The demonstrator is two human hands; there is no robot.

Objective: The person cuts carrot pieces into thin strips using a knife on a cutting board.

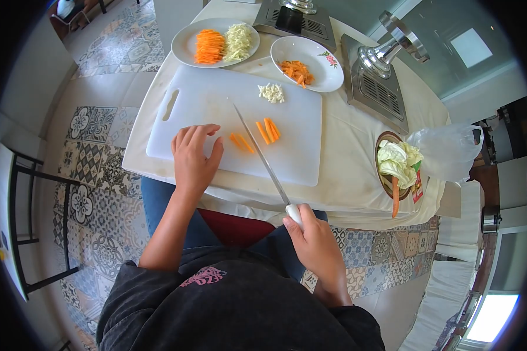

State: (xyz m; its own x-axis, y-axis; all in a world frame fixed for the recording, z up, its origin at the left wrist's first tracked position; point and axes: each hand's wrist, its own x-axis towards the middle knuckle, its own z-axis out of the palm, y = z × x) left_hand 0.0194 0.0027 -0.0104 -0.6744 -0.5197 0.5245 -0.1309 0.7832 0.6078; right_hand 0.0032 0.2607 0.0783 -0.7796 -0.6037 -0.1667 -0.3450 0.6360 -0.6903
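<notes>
At a table draped in cream cloth (357,190), thick orange carrot sticks (268,131) are lying ahead and left of a person's right-hand grip, one bunch on either side of the blade, on a white rectangular cutting board (298,158). Preparation is seemingly well along: farthest ahead of the grip, a round white plate (184,47) is holding fine orange shreds (209,47) and pale green shreds (238,42), and nearer, a flower-marked oval white plate (287,50) is carrying smaller orange cuttings (296,73). The sticks, coarser than those shreds, are suggesting a cut only partway done. Right of the grip, a pale green cabbage chunk (398,161) and a whole orange carrot (396,199) are sitting uncut. The right hand (317,237) is wrapping around the white handle of a long steel-bladed knife (267,167), its blade slanting forward and left. Left of that grip, the left hand (196,152) is bending its fingers, thumb spread, holding nothing visible beside the sticks; whether its fingertips are touching the board is unclear.
</notes>
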